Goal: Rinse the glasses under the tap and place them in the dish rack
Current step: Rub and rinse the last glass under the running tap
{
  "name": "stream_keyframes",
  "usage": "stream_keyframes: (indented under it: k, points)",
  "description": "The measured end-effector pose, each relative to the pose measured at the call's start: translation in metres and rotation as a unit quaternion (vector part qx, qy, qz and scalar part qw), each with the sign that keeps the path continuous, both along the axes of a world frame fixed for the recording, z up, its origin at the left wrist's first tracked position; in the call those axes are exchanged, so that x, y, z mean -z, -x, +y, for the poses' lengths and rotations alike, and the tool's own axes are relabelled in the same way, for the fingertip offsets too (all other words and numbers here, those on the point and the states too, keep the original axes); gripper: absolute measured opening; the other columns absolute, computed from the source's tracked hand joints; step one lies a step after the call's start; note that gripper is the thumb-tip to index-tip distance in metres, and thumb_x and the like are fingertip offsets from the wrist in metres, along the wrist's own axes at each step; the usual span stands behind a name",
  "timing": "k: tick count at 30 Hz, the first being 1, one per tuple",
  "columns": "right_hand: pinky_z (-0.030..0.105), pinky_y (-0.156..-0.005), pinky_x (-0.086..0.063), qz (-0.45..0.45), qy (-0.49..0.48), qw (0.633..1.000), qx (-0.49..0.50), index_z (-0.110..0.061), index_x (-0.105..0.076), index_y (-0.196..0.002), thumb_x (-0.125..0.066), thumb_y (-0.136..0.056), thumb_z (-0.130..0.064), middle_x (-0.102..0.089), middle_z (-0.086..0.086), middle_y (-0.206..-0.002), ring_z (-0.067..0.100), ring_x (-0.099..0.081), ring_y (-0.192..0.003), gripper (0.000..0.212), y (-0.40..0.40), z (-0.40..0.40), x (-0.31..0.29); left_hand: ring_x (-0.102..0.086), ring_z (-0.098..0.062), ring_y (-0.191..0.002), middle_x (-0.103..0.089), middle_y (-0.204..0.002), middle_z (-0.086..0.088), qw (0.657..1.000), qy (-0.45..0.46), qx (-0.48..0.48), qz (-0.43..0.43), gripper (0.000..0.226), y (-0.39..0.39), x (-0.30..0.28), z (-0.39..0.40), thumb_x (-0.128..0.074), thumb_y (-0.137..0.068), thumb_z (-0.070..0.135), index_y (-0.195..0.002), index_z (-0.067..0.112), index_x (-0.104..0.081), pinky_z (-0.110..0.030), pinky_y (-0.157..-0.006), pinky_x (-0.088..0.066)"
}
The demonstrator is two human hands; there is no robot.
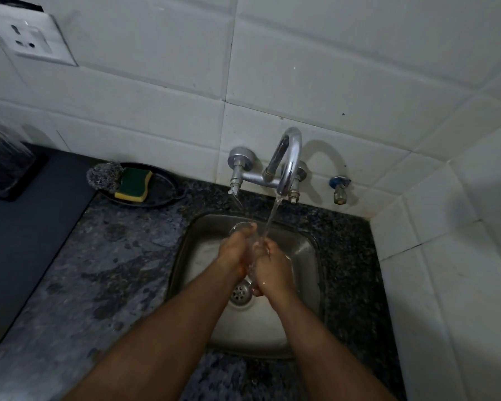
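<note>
**Glass under the running tap**

Over the steel sink (pixel 301 250), both hands hold one clear glass (pixel 245 227) in the stream from the chrome tap (pixel 288 163). The left hand (pixel 235 253) curls around it; the right hand (pixel 272 270) grips its near end. A green-and-yellow sponge (pixel 133 183) lies on a dark dish (pixel 168 189) at the counter's back edge. No readable writing.

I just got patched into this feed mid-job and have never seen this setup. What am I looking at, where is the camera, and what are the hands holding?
No machine here: a person's bare hands, filmed from a head-worn camera looking down. The left hand and right hand together hold a clear drinking glass under the running chrome tap, over the steel sink. On the speckled stone counter, a black dish holds a green-yellow sponge and steel scrubber. A ribbed glass stands far left.
</note>
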State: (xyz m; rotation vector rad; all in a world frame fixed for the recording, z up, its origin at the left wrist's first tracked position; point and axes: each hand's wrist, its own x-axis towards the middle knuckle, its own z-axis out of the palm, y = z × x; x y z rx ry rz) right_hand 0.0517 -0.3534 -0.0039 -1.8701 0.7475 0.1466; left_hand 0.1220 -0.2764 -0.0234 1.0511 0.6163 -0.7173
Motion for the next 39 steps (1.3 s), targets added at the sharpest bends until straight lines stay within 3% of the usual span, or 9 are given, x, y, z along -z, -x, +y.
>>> stream_keyframes:
  k: [5,13,18,21,25,30,32,35,39]
  points:
    - [0.026,-0.044,-0.047,0.152,-0.186,0.967,0.086,-0.011,-0.07,-0.107,-0.034,-0.108,-0.057,-0.071,0.011,-0.071,0.021,-0.061,-0.046,0.058,-0.014,-0.008,-0.016,-0.074,-0.025,-0.072,-0.076,-0.082,-0.013,1.0,0.021,0.014,-0.004,0.03,0.019,0.004,-0.006,-0.063,-0.101,0.031,-0.087,0.007,-0.076,-0.035,-0.069,-0.056]
    - [0.052,-0.083,-0.064,0.101,0.011,0.994,0.027,-0.024,-0.071,-0.094,-0.031,-0.105,-0.057,-0.075,0.005,-0.085,0.027,-0.074,-0.082,0.053,-0.018,-0.003,-0.009,-0.071,-0.025,-0.083,-0.074,-0.094,-0.017,0.992,-0.04,-0.021,-0.121,0.038,0.027,0.002,-0.011,-0.049,-0.109,0.036,-0.105,0.004,-0.069,-0.035,-0.071,-0.055]
    - [0.032,-0.101,-0.054,0.0,0.027,0.994,-0.107,-0.035,-0.047,-0.153,-0.04,-0.111,-0.044,-0.066,-0.002,-0.129,0.019,-0.066,-0.119,0.044,-0.006,0.008,-0.02,-0.073,-0.027,-0.087,-0.075,-0.094,-0.017,0.996,-0.045,-0.068,-0.037,0.039,0.006,-0.007,-0.001,-0.05,-0.109,0.036,-0.103,0.004,-0.071,-0.034,-0.072,-0.057]
    - [0.017,-0.066,-0.05,-0.06,0.024,0.998,-0.019,-0.027,-0.067,-0.134,-0.041,-0.111,-0.031,-0.073,-0.006,-0.106,0.014,-0.071,-0.091,0.035,-0.008,0.01,-0.009,-0.075,-0.031,-0.091,-0.076,-0.102,-0.02,0.996,-0.05,-0.054,-0.047,0.034,0.0,-0.007,0.0,-0.06,-0.104,0.033,-0.106,0.002,-0.073,-0.042,-0.082,-0.061]
    - [0.026,-0.042,-0.041,0.113,-0.154,0.977,0.091,-0.008,-0.07,-0.094,-0.045,-0.107,-0.034,-0.063,0.01,-0.06,0.021,-0.051,-0.041,0.038,-0.021,-0.001,-0.018,-0.071,-0.027,-0.078,-0.073,-0.099,-0.022,0.993,-0.074,-0.04,-0.086,0.029,0.006,0.001,-0.001,-0.066,-0.1,0.023,-0.114,-0.002,-0.071,-0.035,-0.069,-0.056]
    - [0.037,-0.081,-0.062,0.004,-0.005,1.0,-0.015,-0.034,-0.069,-0.119,-0.042,-0.105,-0.056,-0.075,-0.004,-0.102,0.016,-0.073,-0.092,0.037,-0.014,0.011,-0.014,-0.072,-0.023,-0.073,-0.073,-0.088,-0.017,0.993,-0.048,-0.054,-0.096,0.032,0.004,-0.001,-0.004,-0.063,-0.098,0.019,-0.116,-0.008,-0.067,-0.031,-0.06,-0.056]
    - [0.038,-0.077,-0.062,0.003,-0.085,0.996,0.028,-0.032,-0.071,-0.115,-0.045,-0.106,-0.05,-0.077,0.002,-0.103,0.018,-0.074,-0.087,0.033,-0.014,0.012,-0.016,-0.071,-0.023,-0.068,-0.072,-0.08,-0.015,0.995,-0.064,-0.034,-0.074,0.03,0.002,-0.01,-0.003,-0.067,-0.091,0.014,-0.111,-0.007,-0.07,-0.031,-0.056,-0.054]
    - [0.038,-0.056,-0.056,0.011,-0.168,0.986,0.019,-0.026,-0.071,-0.117,-0.049,-0.109,-0.039,-0.075,0.016,-0.093,0.026,-0.069,-0.065,0.027,-0.009,0.004,-0.023,-0.076,-0.031,-0.084,-0.078,-0.096,-0.018,0.998,-0.048,-0.037,-0.016,0.049,-0.007,-0.009,0.006,-0.086,-0.074,0.031,-0.11,0.001,-0.075,-0.042,-0.075,-0.062]
    - [0.044,-0.073,-0.065,0.013,-0.052,0.998,-0.042,-0.036,-0.07,-0.105,-0.046,-0.106,-0.052,-0.077,0.003,-0.093,0.03,-0.076,-0.083,0.029,-0.013,0.008,-0.029,-0.079,-0.035,-0.091,-0.079,-0.107,-0.018,0.998,-0.021,-0.063,-0.006,0.097,-0.009,0.002,0.004,-0.095,-0.041,0.067,-0.114,0.006,-0.075,-0.055,-0.09,-0.061]
